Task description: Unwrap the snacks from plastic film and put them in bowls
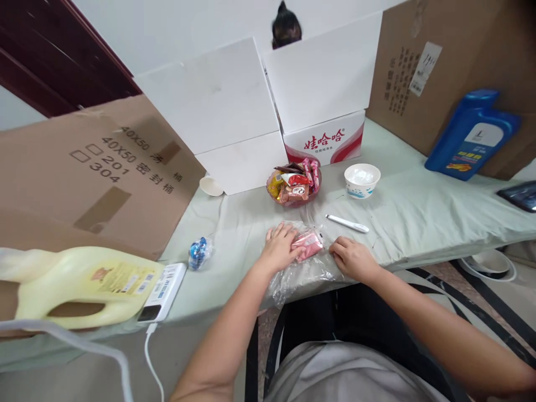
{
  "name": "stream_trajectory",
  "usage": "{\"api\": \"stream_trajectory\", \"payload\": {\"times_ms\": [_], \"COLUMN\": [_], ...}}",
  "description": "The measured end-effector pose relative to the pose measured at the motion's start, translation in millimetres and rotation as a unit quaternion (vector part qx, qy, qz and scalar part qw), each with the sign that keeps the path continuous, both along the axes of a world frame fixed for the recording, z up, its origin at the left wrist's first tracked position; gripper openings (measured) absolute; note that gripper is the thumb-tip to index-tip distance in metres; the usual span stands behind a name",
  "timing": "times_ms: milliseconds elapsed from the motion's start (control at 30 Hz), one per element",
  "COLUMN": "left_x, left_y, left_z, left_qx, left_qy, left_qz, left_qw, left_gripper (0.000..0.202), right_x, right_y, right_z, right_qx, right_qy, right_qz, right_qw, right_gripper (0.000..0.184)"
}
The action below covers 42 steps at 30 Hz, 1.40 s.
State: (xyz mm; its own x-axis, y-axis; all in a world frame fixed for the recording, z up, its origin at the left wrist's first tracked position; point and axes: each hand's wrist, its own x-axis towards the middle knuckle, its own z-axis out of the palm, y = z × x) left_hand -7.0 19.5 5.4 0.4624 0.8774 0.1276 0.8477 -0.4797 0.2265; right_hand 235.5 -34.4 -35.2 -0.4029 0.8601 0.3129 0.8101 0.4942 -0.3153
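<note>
Now pink packet (pixel 311 244) between left grip (pixel 277 249), spread and touching it, and right grip (pixel 354 259), curled; cannot tell if pinching.

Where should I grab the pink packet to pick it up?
I'd pinch the pink packet by its right end, coming from the right with the right hand. It looks flat, and that end is free of fingers, while the left hand is at its left end. Clear plastic surrounds it; I can't tell whether it's sealed inside.

Pink packet (pixel 310 243) amid clear plastic (pixel 285 283); left hand (pixel 277 247) touching packet, right hand (pixel 352 259) near. Behind: sweets bowl (pixel 296 203), paper bowl (pixel 359 193), slim white tool (pixel 347 224).
</note>
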Motion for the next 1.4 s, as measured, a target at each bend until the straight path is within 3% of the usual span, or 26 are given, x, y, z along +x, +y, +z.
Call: {"api": "stream_trajectory", "payload": {"times_ms": [133,300,467,533,700,767,867,967,1133,1200,1300,1400], "left_x": [5,21,4,-6,-18,-21,-30,-39,-50,-55,-62,-58], "left_y": [6,-22,-27,-23,-20,-21,-21,-18,-8,-1,19,52], "left_z": [4.4,8.0,11.9,14.0,21.5,24.9,29.6,32.4,29.4,31.8,53.3,100.4], "left_qx": [-0.037,0.056,-0.044,-0.077,-0.098,-0.096,-0.076,-0.114,-0.238,-0.256,-0.188,-0.057], "left_qy": [0.064,0.038,0.018,0.018,-0.029,-0.04,-0.066,-0.155,-0.296,-0.347,-0.417,-0.375], "left_qz": [0.006,-0.043,0.025,0.026,-0.125,-0.154,-0.122,-0.044,0.054,0.079,0.118,0.123], "left_qw": [0.997,0.997,0.999,0.997,0.987,0.982,0.987,0.98,0.924,0.899,0.881,0.917], "left_gripper": [0.049,0.043,0.052,0.054,0.048,0.053,0.051,0.044,0.021,0.018,0.028,0.03], "right_x": [3,4,4,4,3,3,4,4,4,3,4,4], "right_y": [-4,-3,-1,0,1,1,0,-1,-1,0,0,1], "right_z": [-5.1,-4.5,-7.2,-7.4,-5.6,-4.6,-3.2,-2.2,-2.2,-2.5,-2.7,-2.6], "right_qx": [0.013,0.016,0.013,0.005,-0.017,-0.021,-0.024,-0.019,-0.015,-0.017,-0.024,-0.033], "right_qy": [0.011,0.022,0.034,0.035,0.037,0.04,0.049,0.053,0.062,0.066,0.065,0.062], "right_qz": [0.006,0.009,0.017,0.021,0.013,0.014,0.018,0.027,0.034,0.033,0.034,0.033], "right_qw": [1.0,1.0,0.999,0.999,0.999,0.999,0.998,0.998,0.997,0.997,0.997,0.997], "right_gripper": [0.02,0.02,0.02,0.02,0.018,0.018,0.018,0.018,0.019,0.019,0.018,0.018]}}
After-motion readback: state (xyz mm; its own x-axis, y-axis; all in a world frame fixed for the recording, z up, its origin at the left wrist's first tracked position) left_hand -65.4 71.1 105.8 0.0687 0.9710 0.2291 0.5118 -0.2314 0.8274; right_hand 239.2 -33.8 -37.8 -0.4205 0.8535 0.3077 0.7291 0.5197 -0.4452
